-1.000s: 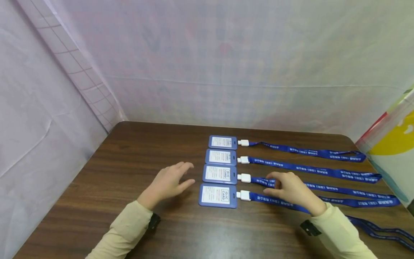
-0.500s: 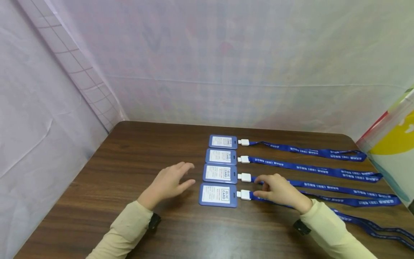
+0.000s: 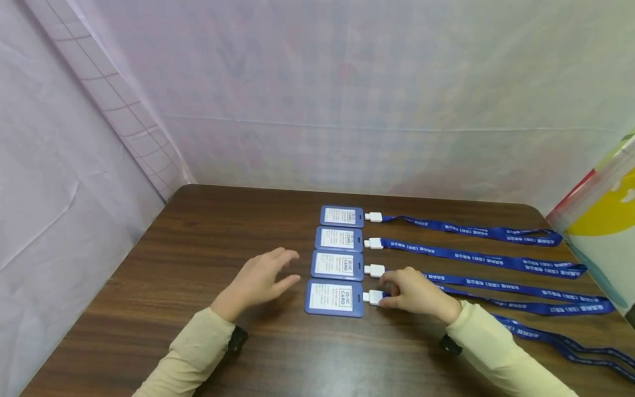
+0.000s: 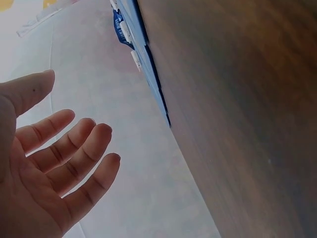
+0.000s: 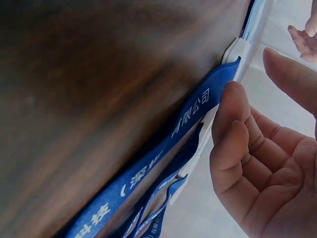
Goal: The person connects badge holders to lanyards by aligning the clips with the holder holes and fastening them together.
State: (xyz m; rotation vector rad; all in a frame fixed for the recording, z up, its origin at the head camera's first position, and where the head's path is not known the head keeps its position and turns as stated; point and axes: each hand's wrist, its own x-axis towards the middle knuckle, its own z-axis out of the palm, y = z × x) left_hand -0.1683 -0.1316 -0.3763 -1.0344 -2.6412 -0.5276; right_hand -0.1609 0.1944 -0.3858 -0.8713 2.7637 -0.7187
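Blue-framed ID badge holders with white cards lie in a column on the table, the nearest badge holder (image 3: 317, 298) lowest. To its right sits the white clip (image 3: 373, 298) of a blue lanyard (image 5: 190, 114). My right hand (image 3: 414, 292) hovers over this strap just behind the clip, fingers bent and thumb apart. In the right wrist view, fingertips are close beside the strap; whether they touch it I cannot tell. My left hand (image 3: 258, 280) is left of the badges, holding nothing, its fingers loosely bent and thumb spread in the left wrist view.
Several lanyards, such as the farthest lanyard (image 3: 476, 231), stretch rightward over the brown wooden table (image 3: 208, 226). A pale cloth (image 3: 317, 110) hangs behind the table and another on its left. A yellow patterned sheet (image 3: 600, 215) stands at the right edge.
My right hand has moved left along the nearest lanyard, from over the strap up to its white clip. The left hand, badge holders and lanyards have stayed in place.
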